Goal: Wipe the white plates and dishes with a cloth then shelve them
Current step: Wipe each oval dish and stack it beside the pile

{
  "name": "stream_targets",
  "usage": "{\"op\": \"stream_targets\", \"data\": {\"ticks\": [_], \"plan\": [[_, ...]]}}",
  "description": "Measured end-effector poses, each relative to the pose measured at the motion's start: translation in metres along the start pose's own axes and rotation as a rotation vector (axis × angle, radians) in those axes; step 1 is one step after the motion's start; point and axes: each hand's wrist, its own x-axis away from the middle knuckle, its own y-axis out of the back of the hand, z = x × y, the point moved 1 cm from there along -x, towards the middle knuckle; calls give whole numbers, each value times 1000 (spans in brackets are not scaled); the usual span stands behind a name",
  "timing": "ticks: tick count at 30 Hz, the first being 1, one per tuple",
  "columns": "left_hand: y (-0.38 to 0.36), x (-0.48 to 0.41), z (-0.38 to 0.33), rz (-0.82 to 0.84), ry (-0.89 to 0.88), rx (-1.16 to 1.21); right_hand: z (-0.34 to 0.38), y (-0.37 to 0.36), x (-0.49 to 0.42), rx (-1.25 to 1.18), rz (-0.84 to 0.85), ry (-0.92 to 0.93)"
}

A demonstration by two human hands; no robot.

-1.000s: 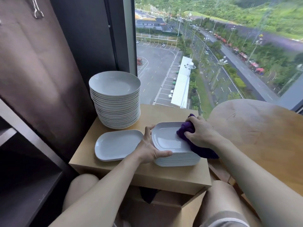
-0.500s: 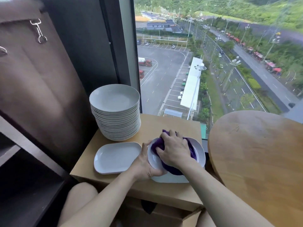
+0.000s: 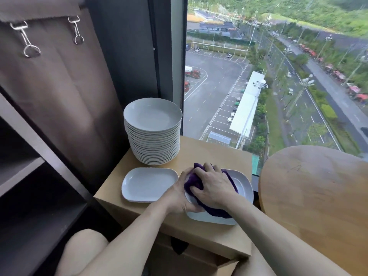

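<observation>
head view, steeply down (close) onto hands

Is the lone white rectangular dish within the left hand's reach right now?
Probably yes: the left hand holds the white dish being wiped, right beside the lone white rectangular dish, nothing between them.

Purple cloth (image 3: 211, 206), plain white plates (image 3: 153, 134), white rectangular dishes (image 3: 149, 185), tan tabletop (image 3: 209, 154), brown curtain (image 3: 59, 86), dark shelves (image 3: 29, 186)

No readable text, label, brand or number anywhere
</observation>
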Motion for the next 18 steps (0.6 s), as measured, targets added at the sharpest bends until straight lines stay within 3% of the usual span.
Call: {"op": "stream_targets", "data": {"ticks": [7,13,18], "plan": [[4,-4,3,44,28,37,-12,11,40,-207,65,-258],[6,-10,14,82,-4,58,-36,18,68,-162,-32,-616],[8,-16,18,105,-25,47,-38,17,58,-115,-62,-727]]}}
